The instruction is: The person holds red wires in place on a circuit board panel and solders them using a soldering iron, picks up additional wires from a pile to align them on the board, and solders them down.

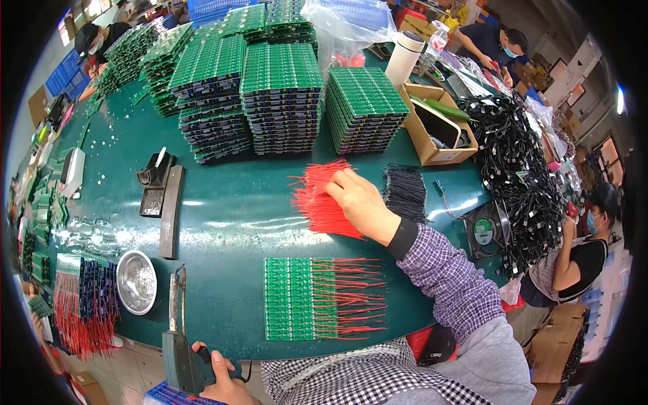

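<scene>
My left hand (224,382), low at the table's near edge, is wrapped round the handle of a dark green soldering gun (182,361), its long tip pointing up beside a metal bowl (137,282). My right hand (362,202) is over a pile of short red wires (317,206), fingers pinched together on them; the fingertips are partly hidden. In front of me lies a green circuit board panel (289,300). Red wires stick out to the right from its right-hand part. Just right of my right hand is a bundle of black wires (405,189).
Tall stacks of green boards (282,74) stand at the back. A cardboard box (439,154), a white bottle (405,57), a fan (484,229) and heaped black cables (520,155) line the right. Left are a dark metal bar (171,212) and wired boards (84,297). Several people work around.
</scene>
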`<move>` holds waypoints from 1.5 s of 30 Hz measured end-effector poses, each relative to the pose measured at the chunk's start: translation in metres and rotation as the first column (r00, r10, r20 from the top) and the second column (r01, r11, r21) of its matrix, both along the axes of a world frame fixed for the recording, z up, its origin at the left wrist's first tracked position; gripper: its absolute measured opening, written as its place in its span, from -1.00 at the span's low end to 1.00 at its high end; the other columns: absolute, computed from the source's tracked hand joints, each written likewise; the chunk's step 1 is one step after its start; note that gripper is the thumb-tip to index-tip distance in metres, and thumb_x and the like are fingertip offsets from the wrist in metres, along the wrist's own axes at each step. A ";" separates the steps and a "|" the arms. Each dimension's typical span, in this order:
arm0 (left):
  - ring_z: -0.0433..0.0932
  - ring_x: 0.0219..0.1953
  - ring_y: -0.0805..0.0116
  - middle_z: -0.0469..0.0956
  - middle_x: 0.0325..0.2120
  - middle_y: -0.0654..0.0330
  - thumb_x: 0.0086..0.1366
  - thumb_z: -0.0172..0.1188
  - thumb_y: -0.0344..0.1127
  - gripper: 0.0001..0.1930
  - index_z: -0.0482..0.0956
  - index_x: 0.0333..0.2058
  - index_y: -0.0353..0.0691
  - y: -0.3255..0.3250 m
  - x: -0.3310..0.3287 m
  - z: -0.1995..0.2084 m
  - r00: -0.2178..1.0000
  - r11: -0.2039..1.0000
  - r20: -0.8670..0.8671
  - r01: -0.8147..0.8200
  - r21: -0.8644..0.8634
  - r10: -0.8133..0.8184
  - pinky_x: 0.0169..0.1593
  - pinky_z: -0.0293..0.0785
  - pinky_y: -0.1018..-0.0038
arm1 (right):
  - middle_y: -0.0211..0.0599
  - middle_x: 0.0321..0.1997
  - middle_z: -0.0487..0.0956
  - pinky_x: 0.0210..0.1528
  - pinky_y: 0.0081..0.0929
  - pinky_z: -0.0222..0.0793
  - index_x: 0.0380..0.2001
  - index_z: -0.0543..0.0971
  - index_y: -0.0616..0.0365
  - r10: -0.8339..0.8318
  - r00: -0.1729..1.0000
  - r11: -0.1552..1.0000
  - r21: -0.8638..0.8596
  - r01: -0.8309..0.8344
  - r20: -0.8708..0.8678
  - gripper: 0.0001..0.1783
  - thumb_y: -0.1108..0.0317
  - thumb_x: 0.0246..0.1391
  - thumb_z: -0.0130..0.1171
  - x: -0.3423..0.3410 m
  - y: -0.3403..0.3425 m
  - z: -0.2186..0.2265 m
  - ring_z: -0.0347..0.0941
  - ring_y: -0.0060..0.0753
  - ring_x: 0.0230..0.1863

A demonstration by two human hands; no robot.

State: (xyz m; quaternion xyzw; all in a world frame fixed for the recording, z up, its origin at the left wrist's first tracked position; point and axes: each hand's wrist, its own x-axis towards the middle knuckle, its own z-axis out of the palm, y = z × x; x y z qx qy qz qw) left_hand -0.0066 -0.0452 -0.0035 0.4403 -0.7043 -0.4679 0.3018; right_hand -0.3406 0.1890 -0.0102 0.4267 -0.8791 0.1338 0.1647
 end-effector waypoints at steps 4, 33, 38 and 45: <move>0.57 -0.45 0.37 0.70 -0.30 0.11 0.34 0.35 -0.24 -0.62 0.65 0.02 -0.38 0.003 -0.004 0.009 1.000 0.998 0.008 -0.008 -0.069 0.009 -0.35 0.54 0.42 | -0.24 -0.23 0.47 -0.10 -0.23 0.48 -0.27 0.53 0.22 0.007 0.999 0.996 -0.086 -0.011 -0.048 -0.79 0.57 -0.06 0.16 0.004 0.001 -0.002 0.44 -0.16 -0.13; 0.33 -0.57 0.54 0.55 0.00 -0.02 0.32 0.20 -0.55 -0.64 0.44 0.08 -0.50 0.001 -0.011 -0.005 0.966 0.995 -0.258 0.041 0.095 -0.015 -0.53 0.29 0.59 | -0.25 -0.24 0.47 -0.13 -0.25 0.48 -0.24 0.52 0.20 0.030 0.998 0.998 -0.052 -0.028 0.053 -0.76 0.55 -0.05 0.16 0.019 0.000 0.004 0.46 -0.16 -0.14; 0.34 -0.58 0.54 0.56 -0.03 -0.02 0.31 0.21 -0.56 -0.66 0.47 0.05 -0.49 0.005 -0.014 -0.002 0.955 0.997 -0.296 0.027 0.079 -0.002 -0.52 0.29 0.59 | -0.20 -0.23 0.44 -0.17 -0.29 0.51 -0.29 0.49 0.23 0.086 0.996 0.996 -0.009 -0.086 0.036 -0.80 0.54 -0.06 0.16 0.026 -0.005 0.022 0.45 -0.18 -0.16; 0.35 -0.61 0.53 0.56 -0.09 -0.07 0.28 0.22 -0.57 -0.64 0.46 0.04 -0.51 0.007 -0.014 -0.004 0.949 0.996 -0.314 0.045 0.075 -0.020 -0.57 0.28 0.58 | -0.28 -0.32 0.44 -0.23 -0.37 0.44 -0.37 0.51 0.18 0.281 0.955 0.926 0.289 -0.243 -0.095 -0.84 0.43 -0.09 0.19 0.044 -0.033 0.042 0.44 -0.25 -0.25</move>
